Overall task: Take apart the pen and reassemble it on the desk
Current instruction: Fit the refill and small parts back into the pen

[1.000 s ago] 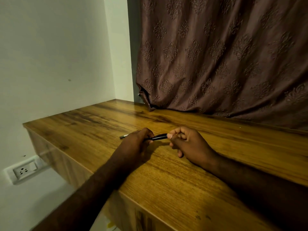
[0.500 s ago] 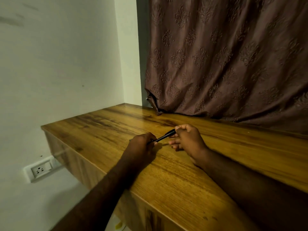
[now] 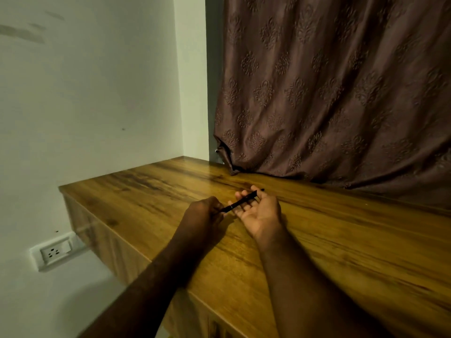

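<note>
While the left hand [image 3: 203,215] curls its fingers round the near end of the black pen [image 3: 241,201], the right hand [image 3: 260,213] lies palm up with its fingers straight and relaxed, gripping nothing. The pen slants from the left hand across those open fingers, and its far tip sticks out just past them, toward the curtain [image 3: 341,93]. Both hands are over the wooden desk [image 3: 353,245], near its middle. The brown patterned curtain hangs behind, its hem touching the desk's back edge. A wall socket [image 3: 55,251] sits on the white wall, below the desk's left end.
</note>
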Demonstrator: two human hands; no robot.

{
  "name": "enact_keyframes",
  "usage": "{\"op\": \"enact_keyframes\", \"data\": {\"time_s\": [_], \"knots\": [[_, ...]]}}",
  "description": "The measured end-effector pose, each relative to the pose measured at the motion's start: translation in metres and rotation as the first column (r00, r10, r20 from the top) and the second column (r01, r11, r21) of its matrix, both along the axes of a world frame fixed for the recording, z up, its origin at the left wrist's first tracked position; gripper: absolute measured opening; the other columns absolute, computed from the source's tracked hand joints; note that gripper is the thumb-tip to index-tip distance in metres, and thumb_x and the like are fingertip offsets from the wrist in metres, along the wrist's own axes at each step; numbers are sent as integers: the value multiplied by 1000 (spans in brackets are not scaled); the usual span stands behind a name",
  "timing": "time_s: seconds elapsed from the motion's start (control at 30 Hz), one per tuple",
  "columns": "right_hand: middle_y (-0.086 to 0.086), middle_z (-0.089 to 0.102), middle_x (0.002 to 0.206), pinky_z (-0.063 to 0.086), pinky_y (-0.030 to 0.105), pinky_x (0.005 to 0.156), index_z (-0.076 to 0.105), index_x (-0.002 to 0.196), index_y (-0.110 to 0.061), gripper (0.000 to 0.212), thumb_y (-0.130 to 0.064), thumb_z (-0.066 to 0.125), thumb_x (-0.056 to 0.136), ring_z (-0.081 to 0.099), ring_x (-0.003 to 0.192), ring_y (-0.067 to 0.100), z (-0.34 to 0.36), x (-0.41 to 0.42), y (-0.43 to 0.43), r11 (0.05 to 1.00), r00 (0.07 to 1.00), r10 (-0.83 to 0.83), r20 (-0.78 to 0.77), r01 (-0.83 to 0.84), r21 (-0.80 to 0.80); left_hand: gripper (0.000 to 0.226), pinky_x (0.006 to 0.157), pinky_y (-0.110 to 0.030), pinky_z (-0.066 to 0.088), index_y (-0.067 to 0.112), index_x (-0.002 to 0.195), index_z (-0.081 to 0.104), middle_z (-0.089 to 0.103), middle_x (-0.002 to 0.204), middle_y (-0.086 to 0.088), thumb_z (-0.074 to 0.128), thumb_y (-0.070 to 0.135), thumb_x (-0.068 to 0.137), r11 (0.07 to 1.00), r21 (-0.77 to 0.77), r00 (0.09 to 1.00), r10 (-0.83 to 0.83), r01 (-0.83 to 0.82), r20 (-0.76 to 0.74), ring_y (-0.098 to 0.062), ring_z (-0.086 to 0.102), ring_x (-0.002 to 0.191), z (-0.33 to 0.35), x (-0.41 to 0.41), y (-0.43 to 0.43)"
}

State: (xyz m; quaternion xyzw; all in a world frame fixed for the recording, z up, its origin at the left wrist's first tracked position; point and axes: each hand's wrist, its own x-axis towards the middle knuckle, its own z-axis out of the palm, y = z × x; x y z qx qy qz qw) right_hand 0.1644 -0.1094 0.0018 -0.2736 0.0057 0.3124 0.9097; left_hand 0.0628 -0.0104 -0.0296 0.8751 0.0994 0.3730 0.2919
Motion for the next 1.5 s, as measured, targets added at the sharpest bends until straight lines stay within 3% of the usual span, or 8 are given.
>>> {"op": "enact_keyframes", "data": {"time_s": [0.17, 0.33, 0.47, 0.6, 0.8, 0.9, 1.03, 1.5], "knots": [[3, 36, 51, 35, 32, 61, 49, 68, -12, 57, -59, 27, 91, 31, 48, 17, 3, 2, 9, 1000, 999, -1, -54, 1, 4, 15, 59, -21, 46, 22, 83, 61, 68, 79, 7, 74, 22, 77, 996, 88, 997, 28, -21, -78, -9, 62, 69, 2, 3, -4], [-3, 26, 38, 21, 18, 39, 37, 53, -17, 58, -64, 29, 85, 21, 32, 14, -3, 12, -11, 980, 995, -85, -57, 93, 178, 22, 63, -33, 55, 12, 84, 67, 70, 71, -4, 84, 10, 70, 923, -343, 969, -223, 176, -102, -14, 65, 64, -1, -2, -3], [-4, 24, 36, 18, 15, 38, 35, 48, -18, 59, -66, 29, 83, 19, 29, 13, -4, 20, -23, 966, 994, -101, -52, 110, 234, 10, 75, -48, 57, 14, 76, 72, 74, 80, -18, 82, 14, 71, 840, -503, 954, -286, 204, -92, -40, 71, 79, 0, -5, -2], [-4, 24, 35, 18, 14, 38, 34, 48, -18, 58, -64, 28, 82, 19, 28, 13, -2, 23, -25, 953, 988, -145, -51, 153, 262, 8, 57, -30, 47, 13, 75, 72, 66, 69, -13, 69, 12, 83, 776, -601, 944, -313, 190, -106, -19, 58, 57, 3, -4, -1], [-3, 23, 36, 17, 15, 38, 34, 45, -17, 62, -64, 26, 85, 17, 29, 14, -4, 29, -29, 943, 975, -201, -97, 220, 251, 9, 54, -13, 46, 12, 94, 66, 70, 82, -6, 60, 7, 89, 869, -493, 978, -68, -40, -199, -13, 62, 71, 8, 17, -22], [-4, 22, 37, 17, 15, 37, 33, 45, -18, 55, -60, 28, 82, 15, 30, 15, -2, 29, -31, 946, 975, -206, -87, 221, 237, 37, 64, -30, 48, 9, 130, 50, 66, 101, -26, 54, 4, 94, 727, -683, 990, -133, 71, -38, -19, 60, 73, 4, 11, -28], [-4, 21, 37, 16, 15, 38, 32, 45, -19, 54, -58, 28, 82, 15, 30, 14, 4, 26, -33, 943, 972, -225, -59, 233, 238, 55, 84, -47, 50, 3, 144, 33, 61, 105, -14, 47, -10, 93, 724, -679, 990, -137, 120, 30, -26, 61, 94, 6, 8, -30], [-4, 23, 36, 14, 14, 38, 32, 50, -18, 57, -63, 25, 85, 16, 30, 13, 7, 16, -31, 956, 985, -174, -17, 173, 239, 24, 58, -18, 54, 1, 112, 62, 71, 86, -6, 54, -7, 91, 625, -751, 973, -201, 215, 111, -5, 68, 63, 5, 1, -25]]}}
